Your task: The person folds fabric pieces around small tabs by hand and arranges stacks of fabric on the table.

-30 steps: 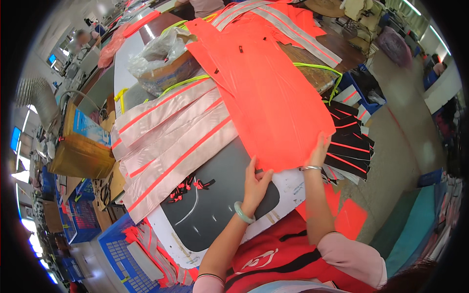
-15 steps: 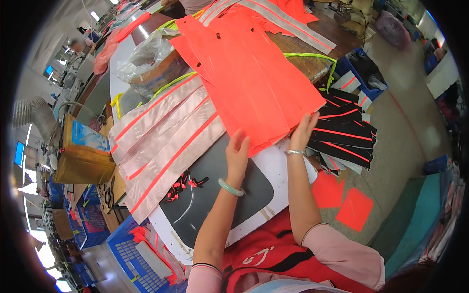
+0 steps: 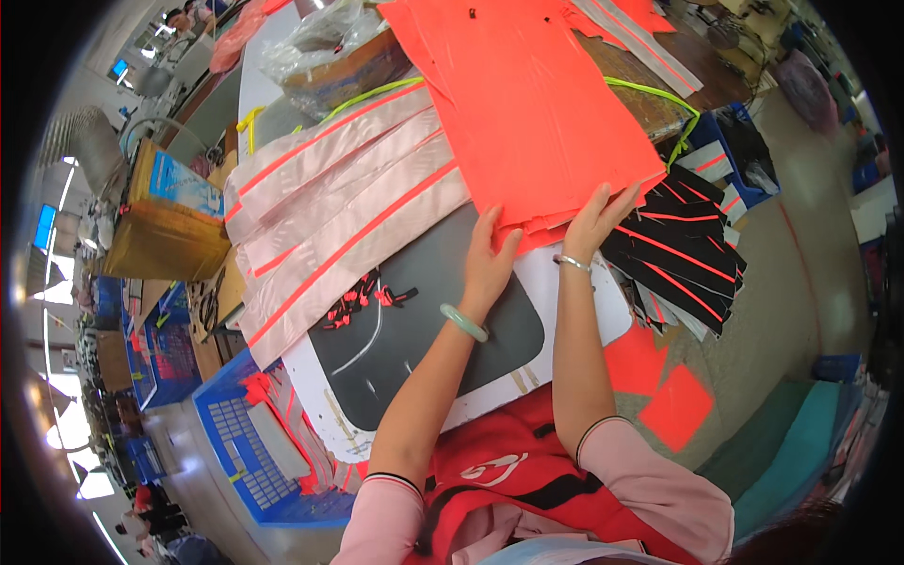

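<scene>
A stack of bright orange-red fabric panels (image 3: 541,122) lies across the table, its near edge toward me and slightly uneven. At the near left corner, my left hand (image 3: 490,264) touches the edge with fingers stretched and thumb apart. My right hand (image 3: 593,224) lies along the near right edge, its fingers extended against the fabric. Left of the stack are long pale pink-grey strips (image 3: 353,193) with orange stripes. Black fabric pieces (image 3: 678,235) with orange stripes fan out on the right. Small black-and-red pieces (image 3: 350,303) sit on a dark grey panel (image 3: 443,330) of the white tabletop.
A plastic-wrapped bundle (image 3: 339,61) stands behind the strips. Fabric pieces fill a blue crate (image 3: 250,461) at lower left; another blue bin (image 3: 730,141) stands at right. Orange pieces (image 3: 678,405) lie on the floor. A yellow-brown box (image 3: 169,226) is at left.
My view has shifted, so the table sits differently in the picture. Both hands remain at the stack's near edge; the left hand's fingers and thumb have spread wider.
</scene>
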Demonstrator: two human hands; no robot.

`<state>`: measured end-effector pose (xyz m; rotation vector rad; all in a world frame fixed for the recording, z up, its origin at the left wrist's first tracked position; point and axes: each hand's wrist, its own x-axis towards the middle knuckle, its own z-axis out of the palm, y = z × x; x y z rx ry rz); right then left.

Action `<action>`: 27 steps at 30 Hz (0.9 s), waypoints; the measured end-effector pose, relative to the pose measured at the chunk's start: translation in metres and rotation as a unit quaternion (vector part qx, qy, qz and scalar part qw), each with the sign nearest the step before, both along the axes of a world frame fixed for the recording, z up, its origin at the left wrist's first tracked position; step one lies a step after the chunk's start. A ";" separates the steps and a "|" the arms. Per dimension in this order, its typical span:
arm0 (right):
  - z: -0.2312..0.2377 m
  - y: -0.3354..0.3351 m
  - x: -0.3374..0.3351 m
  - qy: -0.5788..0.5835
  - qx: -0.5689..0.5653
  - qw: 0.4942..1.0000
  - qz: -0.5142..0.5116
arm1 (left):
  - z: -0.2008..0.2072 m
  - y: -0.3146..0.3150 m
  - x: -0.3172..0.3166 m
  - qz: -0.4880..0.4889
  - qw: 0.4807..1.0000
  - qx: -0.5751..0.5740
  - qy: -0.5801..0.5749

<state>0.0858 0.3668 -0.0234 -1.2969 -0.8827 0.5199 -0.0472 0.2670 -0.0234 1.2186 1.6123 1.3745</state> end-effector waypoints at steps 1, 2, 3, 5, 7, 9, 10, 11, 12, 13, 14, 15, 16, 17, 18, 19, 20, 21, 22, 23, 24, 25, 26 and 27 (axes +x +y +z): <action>0.000 0.006 0.000 -0.038 -0.012 0.999 0.001 | 0.004 -0.006 -0.003 0.007 1.000 -0.001 -0.003; 0.000 0.005 0.010 0.050 0.009 0.998 0.035 | 0.008 -0.014 -0.006 0.007 0.999 0.018 0.029; 0.006 -0.001 0.011 0.020 0.007 1.000 0.015 | 0.012 -0.025 -0.018 0.015 0.997 0.037 0.067; 0.007 -0.018 0.028 -0.024 0.051 0.998 -0.024 | 0.016 -0.060 -0.048 0.011 0.993 0.022 0.118; 0.024 -0.039 0.005 -0.100 0.079 0.991 0.039 | 0.017 -0.112 -0.079 0.023 0.973 -0.017 0.228; 0.042 -0.058 -0.030 -0.186 0.104 0.959 0.188 | 0.024 -0.160 -0.089 0.035 0.954 -0.046 0.294; 0.040 -0.064 -0.058 -0.221 0.125 0.925 0.284 | 0.025 -0.184 -0.091 0.023 0.943 -0.046 0.330; 0.039 -0.071 -0.086 -0.288 0.131 0.882 0.349 | 0.026 -0.203 -0.092 0.011 0.930 -0.043 0.365; 0.038 -0.076 -0.110 -0.351 0.140 0.830 0.410 | 0.029 -0.217 -0.092 0.025 0.928 -0.047 0.368; 0.036 -0.078 -0.125 -0.347 0.150 0.824 0.423 | 0.032 -0.230 -0.090 0.020 0.914 -0.062 0.401; 0.036 -0.080 -0.142 -0.408 0.143 0.782 0.450 | 0.035 -0.241 -0.089 0.017 0.897 -0.077 0.435; 0.036 -0.081 -0.166 -0.462 0.148 0.734 0.476 | 0.029 -0.248 -0.094 0.045 0.887 -0.088 0.450; 0.022 -0.077 -0.175 -0.491 0.165 0.709 0.479 | 0.028 -0.249 -0.096 0.062 0.884 -0.095 0.453; 0.023 -0.075 -0.184 -0.507 0.148 0.679 0.510 | 0.026 -0.249 -0.100 0.084 0.880 -0.104 0.456; 0.018 -0.071 -0.186 -0.538 0.159 0.657 0.503 | 0.023 -0.241 -0.101 0.050 0.877 -0.094 0.468; 0.009 -0.064 -0.190 -0.532 0.170 0.649 0.516 | 0.020 -0.232 -0.101 0.019 0.873 -0.087 0.480; -0.001 -0.056 -0.189 -0.550 0.176 0.636 0.512 | 0.013 -0.219 -0.099 -0.005 0.869 -0.038 0.493; -0.003 -0.056 -0.192 -0.576 0.192 0.616 0.503 | 0.004 -0.212 -0.100 -0.026 0.862 0.003 0.507; -0.005 -0.054 -0.194 -0.574 0.202 0.617 0.499 | -0.001 -0.204 -0.103 0.007 0.859 0.003 0.511; -0.004 -0.054 -0.197 -0.571 0.207 0.614 0.504 | -0.004 -0.196 -0.108 0.001 0.856 -0.009 0.517; -0.001 -0.054 -0.201 -0.568 0.207 0.614 0.507 | -0.007 -0.190 -0.113 -0.012 0.853 -0.020 0.521; 0.004 -0.053 -0.206 -0.568 0.222 0.607 0.510 | -0.008 -0.188 -0.121 0.005 0.852 -0.018 0.523; 0.009 -0.050 -0.210 -0.543 0.192 0.617 0.536 | -0.009 -0.186 -0.128 0.022 0.848 -0.044 0.527; 0.015 -0.047 -0.212 -0.517 0.157 0.629 0.559 | -0.006 -0.185 -0.135 0.035 0.844 -0.068 0.531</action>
